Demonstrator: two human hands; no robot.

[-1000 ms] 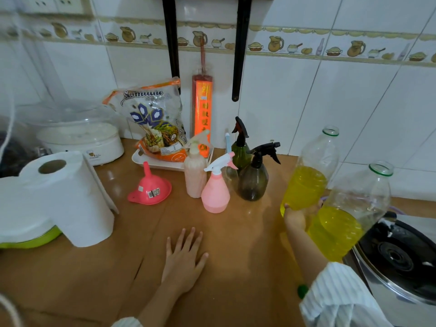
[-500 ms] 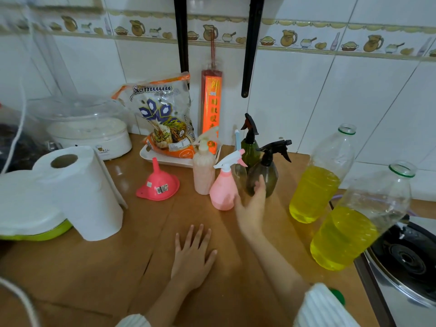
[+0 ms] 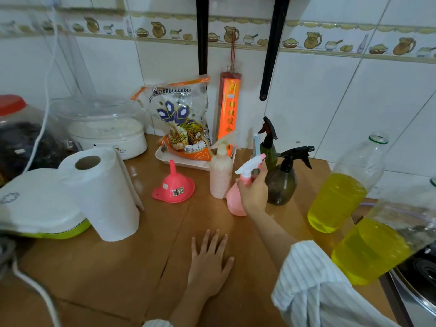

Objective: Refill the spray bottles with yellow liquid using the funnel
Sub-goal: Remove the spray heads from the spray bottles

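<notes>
On a brown counter (image 3: 94,267) below white wall tiles (image 3: 330,102), the right hand (image 3: 253,192) grips the pink sprayer (image 3: 233,201), the left hand (image 3: 210,260) flat, fingers spread.

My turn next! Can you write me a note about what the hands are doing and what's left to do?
Left hand: flat and open on the table, holding nothing.
Right hand: gripping the neck of the pink spray bottle, which stands on the table.
Pink funnel: upside down on the table, left of the pale spray bottle.
Dark spray bottle and green spray bottle: just right of the pink one, tops on.
Two big bottles of yellow liquid: right side, open.
Done: nothing poured.
Left: unscrew tops, set funnel, pour.
</notes>
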